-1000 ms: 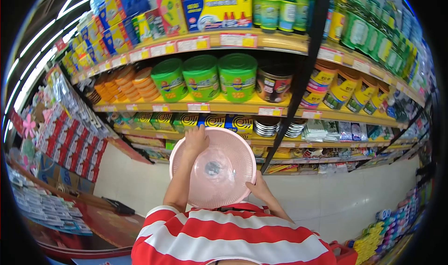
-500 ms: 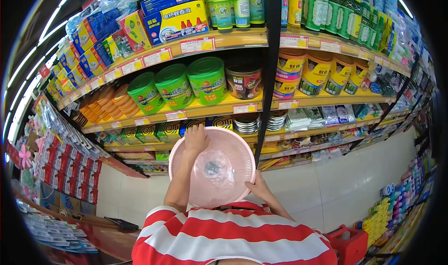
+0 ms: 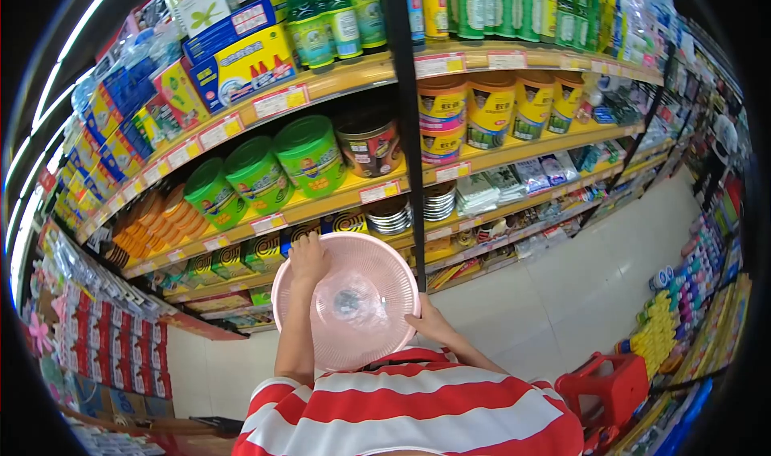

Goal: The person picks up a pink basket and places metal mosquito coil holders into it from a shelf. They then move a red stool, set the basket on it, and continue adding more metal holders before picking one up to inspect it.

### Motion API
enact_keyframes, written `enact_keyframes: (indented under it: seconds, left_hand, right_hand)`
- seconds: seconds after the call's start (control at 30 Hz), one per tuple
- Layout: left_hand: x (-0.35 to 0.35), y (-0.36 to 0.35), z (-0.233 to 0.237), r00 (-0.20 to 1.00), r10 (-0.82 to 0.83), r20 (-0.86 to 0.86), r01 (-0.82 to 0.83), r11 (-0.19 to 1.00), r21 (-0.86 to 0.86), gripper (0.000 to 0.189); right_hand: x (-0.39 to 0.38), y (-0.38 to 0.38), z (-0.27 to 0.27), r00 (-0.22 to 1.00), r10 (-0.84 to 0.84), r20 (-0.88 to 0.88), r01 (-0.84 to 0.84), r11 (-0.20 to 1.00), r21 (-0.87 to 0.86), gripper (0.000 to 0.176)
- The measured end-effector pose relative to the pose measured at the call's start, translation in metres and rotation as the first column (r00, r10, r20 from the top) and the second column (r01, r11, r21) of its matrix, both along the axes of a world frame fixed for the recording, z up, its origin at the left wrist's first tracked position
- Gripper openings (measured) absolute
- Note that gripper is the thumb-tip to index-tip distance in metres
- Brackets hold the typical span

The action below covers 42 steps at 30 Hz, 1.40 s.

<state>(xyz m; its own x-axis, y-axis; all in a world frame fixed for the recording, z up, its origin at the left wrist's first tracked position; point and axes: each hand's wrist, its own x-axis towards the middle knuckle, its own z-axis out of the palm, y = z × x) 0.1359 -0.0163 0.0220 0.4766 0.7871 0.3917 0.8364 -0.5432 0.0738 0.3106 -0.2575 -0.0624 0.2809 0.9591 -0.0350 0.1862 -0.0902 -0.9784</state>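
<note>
A round pink plastic basket [image 3: 353,335] with ribbed sides is held in front of my striped shirt, its opening facing up toward me. My left hand [image 3: 308,259] grips the far-left part of the rim, fingers curled over it. At the right side my right hand [image 3: 426,318] clasps the rim, with the thumb showing along the edge. A small greyish patch shows at the centre of the basket's bottom. Just beyond the basket are the lower shelves, with boxes bearing a coil print [image 3: 263,249] and stacked silver tins [image 3: 390,215].
Green tubs [image 3: 309,157], a dark tub [image 3: 369,143] and yellow tubs [image 3: 490,109] line the middle shelf. Green bottles [image 3: 474,10] stand above. A black shelf post [image 3: 409,134] divides the bays. A red plastic stool [image 3: 604,388] stands at lower right, near stacked yellow goods [image 3: 654,335].
The view has turned to the right, so the shelves appear shifted left. The basket sits slightly lower and further left in view, with both hands still on its rim.
</note>
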Motion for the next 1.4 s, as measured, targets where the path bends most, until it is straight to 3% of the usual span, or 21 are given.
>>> enact_keyframes:
  seconds: [0.23,0.33,0.43,0.57,0.7,0.97,1.2,1.3,1.4]
  left_hand:
    - [0.007,0.005,-0.003,1.000,-0.002,-0.030,0.003,1.000,0.014,0.037]
    - [0.008,-0.001,-0.003,1.000,-0.020,-0.019,0.021,0.999,0.032,0.038]
    - [0.002,-0.004,-0.004,1.000,-0.031,0.003,0.030,0.997,0.065,0.041]
    - [-0.009,-0.007,-0.006,1.000,-0.007,-0.001,0.007,0.999,0.048,0.041]
    - [-0.024,-0.007,-0.015,0.999,0.022,0.027,-0.025,0.993,0.118,0.041]
    - [-0.066,-0.013,-0.019,0.990,0.143,-0.011,-0.142,0.988,0.068,0.040]
    - [-0.103,-0.006,-0.028,0.965,0.258,-0.053,-0.259,0.966,-0.014,0.041]
    - [-0.114,0.003,-0.030,0.955,0.285,-0.079,-0.288,0.957,-0.038,0.043]
    - [-0.126,0.017,-0.032,0.950,0.301,-0.084,-0.305,0.952,-0.040,0.044]
  right_hand:
    - [-0.002,-0.007,-0.010,0.994,-0.045,0.097,0.040,0.998,0.052,0.056]
    - [-0.003,-0.011,-0.004,0.997,-0.048,0.066,0.051,0.998,-0.042,0.055]
    - [-0.007,-0.008,-0.013,0.995,-0.074,0.062,0.070,0.996,0.063,0.049]
    - [-0.011,-0.007,-0.006,0.999,-0.049,0.010,0.050,0.997,-0.055,0.048]
    - [-0.017,-0.003,-0.005,0.999,-0.024,0.044,0.024,1.000,-0.002,0.049]
    - [-0.032,0.014,-0.010,0.992,0.100,0.074,-0.097,0.994,-0.043,0.046]
    - [-0.049,0.038,-0.006,0.980,0.196,0.030,-0.194,0.979,-0.067,0.045]
    - [-0.049,0.054,-0.026,0.961,0.260,-0.088,-0.261,0.965,-0.001,0.040]
    - [-0.031,0.079,-0.019,0.924,0.288,-0.250,-0.325,0.938,-0.120,0.037]
